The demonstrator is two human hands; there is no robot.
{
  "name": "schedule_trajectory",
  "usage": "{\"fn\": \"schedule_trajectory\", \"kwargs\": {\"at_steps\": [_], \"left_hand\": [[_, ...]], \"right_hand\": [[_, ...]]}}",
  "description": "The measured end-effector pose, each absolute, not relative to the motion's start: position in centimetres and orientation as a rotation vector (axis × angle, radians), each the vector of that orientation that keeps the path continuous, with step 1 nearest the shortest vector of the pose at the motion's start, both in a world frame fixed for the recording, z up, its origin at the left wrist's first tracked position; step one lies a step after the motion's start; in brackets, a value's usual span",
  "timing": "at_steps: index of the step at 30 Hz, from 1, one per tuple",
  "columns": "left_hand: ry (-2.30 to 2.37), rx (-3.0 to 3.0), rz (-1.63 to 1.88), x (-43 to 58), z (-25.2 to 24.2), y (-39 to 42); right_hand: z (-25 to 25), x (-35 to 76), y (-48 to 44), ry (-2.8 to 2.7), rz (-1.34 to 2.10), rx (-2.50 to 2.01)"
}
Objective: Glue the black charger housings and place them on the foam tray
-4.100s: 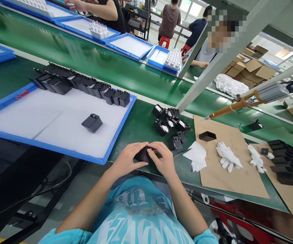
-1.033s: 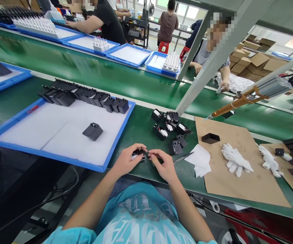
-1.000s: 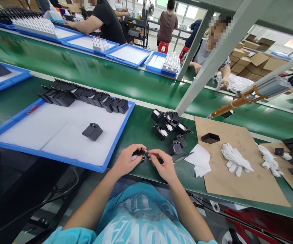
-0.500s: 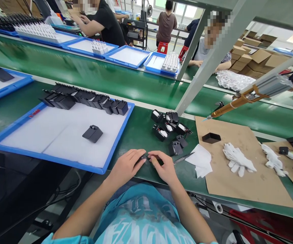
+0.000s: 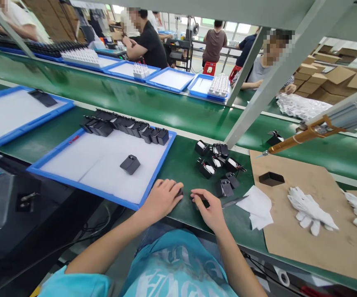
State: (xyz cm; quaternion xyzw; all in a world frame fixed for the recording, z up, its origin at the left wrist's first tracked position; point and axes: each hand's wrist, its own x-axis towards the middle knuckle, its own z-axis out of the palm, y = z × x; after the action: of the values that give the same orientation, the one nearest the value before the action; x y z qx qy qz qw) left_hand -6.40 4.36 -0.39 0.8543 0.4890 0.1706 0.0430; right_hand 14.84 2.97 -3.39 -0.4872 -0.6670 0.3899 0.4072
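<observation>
My left hand (image 5: 162, 198) rests on the green bench with its fingers curled over a small black part (image 5: 180, 192) that is mostly hidden under them. My right hand (image 5: 207, 207) lies just right of it, fingers bent and pinched together on something I cannot make out. Beyond the hands lies a cluster of black adapter housings (image 5: 218, 163). Left of my hands a blue tray with a white liner (image 5: 82, 181) carries one lone black adapter (image 5: 130, 164) and a row of black adapters (image 5: 125, 126) along its far edge.
A cardboard sheet (image 5: 302, 243) at right holds a black shell (image 5: 271, 178) and white gloves (image 5: 311, 210). White paper (image 5: 257, 206) and tweezers (image 5: 234, 201) lie beside it. A hanging screwdriver (image 5: 296, 140) points down-left. Other people work across the green conveyor (image 5: 166, 107).
The camera has swung left, so everything sits further right in view. My left hand has closed over the black part, which showed between the fingers a second ago. Both hands remain on the bench.
</observation>
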Motion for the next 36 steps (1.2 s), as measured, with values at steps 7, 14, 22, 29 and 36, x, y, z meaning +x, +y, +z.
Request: {"fn": "schedule_trajectory", "kwargs": {"at_steps": [7,14,22,29,36], "left_hand": [[2.094,2.592,0.594,-14.4,0.0,7.9],[2.106,2.193,0.824,-16.7,-0.7,9.1],[1.545,1.270,1.299,-20.8,0.3,9.5],[1.953,1.599,1.279,-25.6,1.0,14.9],[2.153,1.869,0.969,-27.2,2.4,21.9]], "right_hand": [[-3.7,14.8,2.9,-1.744,0.956,-1.230],[-4.0,14.8,3.1,-1.766,0.940,-1.240],[-3.8,14.7,3.1,-1.815,0.904,-1.298],[-4.5,14.5,3.3,-1.851,0.861,-1.293],[-4.2,14.0,3.3,-1.840,0.857,-1.334]]}}
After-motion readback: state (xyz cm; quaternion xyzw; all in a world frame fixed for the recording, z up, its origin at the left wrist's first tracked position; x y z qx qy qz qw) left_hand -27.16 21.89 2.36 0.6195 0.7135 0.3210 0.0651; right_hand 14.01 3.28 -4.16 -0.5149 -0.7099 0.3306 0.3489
